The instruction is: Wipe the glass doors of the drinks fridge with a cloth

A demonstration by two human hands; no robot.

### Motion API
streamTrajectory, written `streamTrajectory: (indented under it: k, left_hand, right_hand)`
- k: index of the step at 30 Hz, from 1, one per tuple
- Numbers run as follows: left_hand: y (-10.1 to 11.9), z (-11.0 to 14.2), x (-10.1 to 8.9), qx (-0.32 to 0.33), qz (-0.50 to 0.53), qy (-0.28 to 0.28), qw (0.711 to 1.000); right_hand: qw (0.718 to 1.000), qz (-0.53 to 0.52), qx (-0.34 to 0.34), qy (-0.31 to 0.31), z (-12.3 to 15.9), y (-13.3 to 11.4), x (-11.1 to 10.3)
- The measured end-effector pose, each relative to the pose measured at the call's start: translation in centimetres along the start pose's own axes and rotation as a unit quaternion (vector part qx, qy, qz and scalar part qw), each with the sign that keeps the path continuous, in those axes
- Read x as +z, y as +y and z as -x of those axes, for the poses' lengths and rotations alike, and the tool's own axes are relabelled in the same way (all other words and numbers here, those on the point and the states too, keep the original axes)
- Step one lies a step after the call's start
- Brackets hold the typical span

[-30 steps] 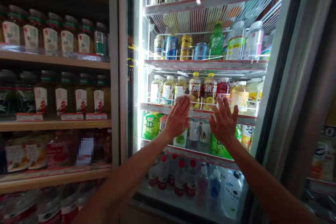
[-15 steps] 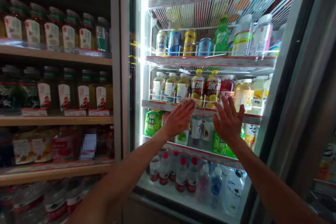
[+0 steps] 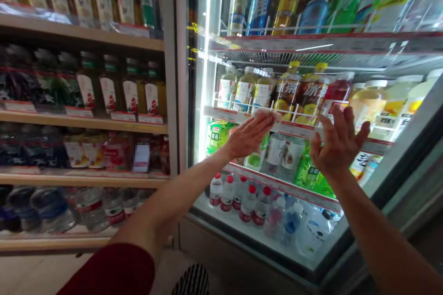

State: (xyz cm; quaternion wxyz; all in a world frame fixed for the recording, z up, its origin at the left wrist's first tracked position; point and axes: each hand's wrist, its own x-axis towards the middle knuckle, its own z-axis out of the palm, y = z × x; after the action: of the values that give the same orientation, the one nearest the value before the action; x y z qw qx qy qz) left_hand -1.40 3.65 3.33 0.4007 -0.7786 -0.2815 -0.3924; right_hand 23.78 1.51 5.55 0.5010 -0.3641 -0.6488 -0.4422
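My left hand (image 3: 247, 137) lies flat, fingers together, over a pale wiping cloth (image 3: 274, 116) at the glass door of a lit drinks cooler (image 3: 251, 235). Some of the cloth sticks out past the fingertips; the palm hides the rest. To the right, my right hand (image 3: 336, 144) is raised with its fingers spread and holds nothing. Whether its fingertips touch the glass, I cannot tell. Behind the hands stand iced tea bottles (image 3: 288, 86) with yellow caps, and green drink packs (image 3: 218, 137) on the shelf below.
Left of the cooler, wooden shelves (image 3: 83, 122) hold rows of bottles. Cans (image 3: 258, 8) stand on an upper cooler shelf, and red-capped water bottles (image 3: 248, 203) at the bottom. The dark door edge (image 3: 332, 258) runs along the right. A striped shoe or garment (image 3: 191, 280) shows below.
The view has come closer and tilted down, bringing floor and a dark red sleeve into sight. Both hands stay at the glass in much the same poses, the cloth still under my left hand.
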Motion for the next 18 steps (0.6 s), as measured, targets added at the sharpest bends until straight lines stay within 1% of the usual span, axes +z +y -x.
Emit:
streamTrajectory:
  k: [1, 2, 3, 4, 5, 6, 7, 8, 9, 10, 11, 12, 13, 14, 15, 16, 17, 18]
  left_hand:
    - [-1.2, 0.5, -0.4, -0.057, -0.016, 0.038, 0.998]
    - [-2.5, 1.0, -0.8, -0.141, -0.037, 0.096, 0.985]
    - [-3.8, 1.4, -1.0, -0.230, -0.057, 0.158, 0.959]
    - [-4.7, 1.7, -1.1, -0.303, -0.072, 0.209, 0.927]
    - [-5.1, 1.8, -1.0, -0.351, -0.081, 0.240, 0.901]
    - [-4.8, 1.8, -0.7, -0.366, -0.082, 0.250, 0.893]
    - [-4.0, 1.6, -0.2, -0.349, -0.075, 0.240, 0.903]
    - [-2.8, 1.4, 0.4, -0.304, -0.064, 0.215, 0.926]
    - [-1.3, 1.3, 0.9, -0.241, -0.050, 0.182, 0.952]
    - [0.1, 1.3, 1.3, -0.163, -0.035, 0.140, 0.976]
    - [1.2, 1.4, 1.6, -0.082, -0.020, 0.095, 0.992]
    - [1.8, 1.7, 1.6, -0.012, -0.008, 0.051, 0.999]
    - [1.8, 2.1, 1.4, 0.034, 0.000, 0.020, 0.999]
    - [1.2, 2.6, 1.1, 0.044, 0.003, 0.008, 0.999]
    - [0.1, 3.1, 0.7, 0.017, -0.001, 0.020, 1.000]
    - [-1.1, 3.5, 0.2, -0.042, -0.009, 0.059, 0.997]
    - [-2.3, 3.7, -0.2, -0.136, -0.026, 0.118, 0.983]
    - [-3.2, 3.8, -0.4, -0.222, -0.045, 0.170, 0.959]
  right_hand:
    - [1.000, 0.002, 0.002, 0.002, 0.0, 0.0, 0.0]
    - [1.000, 0.004, 0.003, 0.002, 0.1, -0.1, 0.0]
    - [1.000, 0.007, 0.003, 0.002, 0.1, -0.1, 0.0]
    - [1.000, 0.008, 0.002, 0.002, 0.1, -0.1, 0.1]
    - [1.000, 0.008, 0.001, 0.000, 0.1, -0.2, 0.1]
    - [1.000, 0.007, 0.000, 0.000, 0.1, -0.2, 0.2]
    - [1.000, 0.006, 0.000, 0.001, 0.1, -0.2, 0.2]
    - [1.000, 0.007, -0.001, 0.002, 0.1, -0.1, 0.2]
    - [1.000, 0.007, -0.002, 0.003, 0.1, 0.0, 0.3]
    - [1.000, 0.009, -0.004, 0.004, 0.1, 0.0, 0.3]
    - [1.000, 0.010, -0.007, 0.004, 0.1, 0.1, 0.3]
    - [1.000, 0.010, -0.012, 0.005, 0.1, 0.2, 0.3]
    - [1.000, 0.009, -0.015, 0.006, 0.1, 0.3, 0.3]
    - [1.000, 0.007, -0.018, 0.008, 0.1, 0.3, 0.2]
    - [1.000, 0.007, -0.019, 0.009, 0.1, 0.3, 0.2]
    - [1.000, 0.008, -0.017, 0.010, 0.1, 0.3, 0.2]
    - [1.000, 0.011, -0.015, 0.011, 0.0, 0.2, 0.1]
    - [1.000, 0.015, -0.012, 0.011, 0.0, 0.1, 0.1]
